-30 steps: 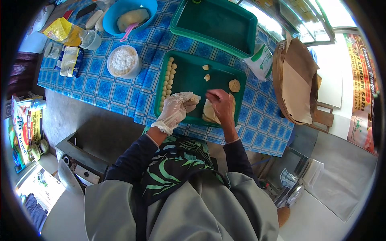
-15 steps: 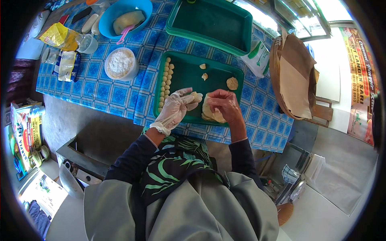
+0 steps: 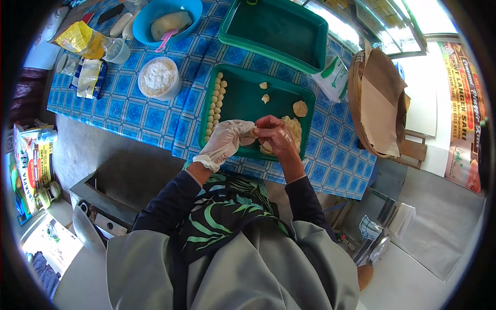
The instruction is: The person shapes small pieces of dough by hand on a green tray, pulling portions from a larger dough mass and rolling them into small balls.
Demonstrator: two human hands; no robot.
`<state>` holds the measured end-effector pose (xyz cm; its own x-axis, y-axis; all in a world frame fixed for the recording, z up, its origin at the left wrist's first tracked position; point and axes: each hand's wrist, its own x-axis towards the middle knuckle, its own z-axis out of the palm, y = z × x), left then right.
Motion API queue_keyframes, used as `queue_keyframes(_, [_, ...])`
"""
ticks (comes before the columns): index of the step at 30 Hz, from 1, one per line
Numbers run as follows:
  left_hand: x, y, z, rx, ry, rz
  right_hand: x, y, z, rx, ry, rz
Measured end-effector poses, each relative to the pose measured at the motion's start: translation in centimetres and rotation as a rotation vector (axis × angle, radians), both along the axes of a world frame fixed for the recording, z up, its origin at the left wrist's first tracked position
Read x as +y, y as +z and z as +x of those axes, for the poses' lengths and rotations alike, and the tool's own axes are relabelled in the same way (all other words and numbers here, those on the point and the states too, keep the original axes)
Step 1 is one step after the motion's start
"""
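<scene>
Over the green tray (image 3: 308, 103), my two hands meet at the fingertips. My left hand (image 3: 227, 139), in a clear plastic glove, is closed on a small pale piece of dough (image 3: 256, 132), mostly hidden by the fingers. My bare right hand (image 3: 277, 135) pinches the same piece from the other side. Beneath and beside the right hand lies a large dough lump (image 3: 295, 129), partly covered. Small dough balls (image 3: 217, 104) line the tray's left side in two rows. Two small dough bits (image 3: 265, 98) and a round brownish lump (image 3: 299, 108) lie farther back.
Behind stand stacked green trays (image 3: 324, 46) and a white-green bag (image 3: 333, 77). To the left are a tub of white powder (image 3: 158, 78), a blue basin (image 3: 196, 20) holding dough and a pink-handled tool, and a yellow packet (image 3: 77, 39). Woven round trays (image 3: 356, 103) lean at right.
My right hand has moved left off the large dough lump to meet the left hand. The left hand has turned, its fingers closing around the small dough piece.
</scene>
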<state>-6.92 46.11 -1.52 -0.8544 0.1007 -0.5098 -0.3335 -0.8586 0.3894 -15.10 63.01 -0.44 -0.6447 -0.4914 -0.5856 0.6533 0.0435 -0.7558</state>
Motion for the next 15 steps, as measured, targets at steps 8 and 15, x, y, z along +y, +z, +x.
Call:
queue_keyframes(8, [1.1, 1.7, -0.4, -0.187, 0.140, 0.048, -0.2, 0.0, 0.4, 0.916, 0.168, 0.159])
queue_keyframes(15, [3.5, 0.4, 0.8, 0.234, 0.134, -1.031, -2.6, -0.2, 0.5, 0.484, 0.078, 0.387])
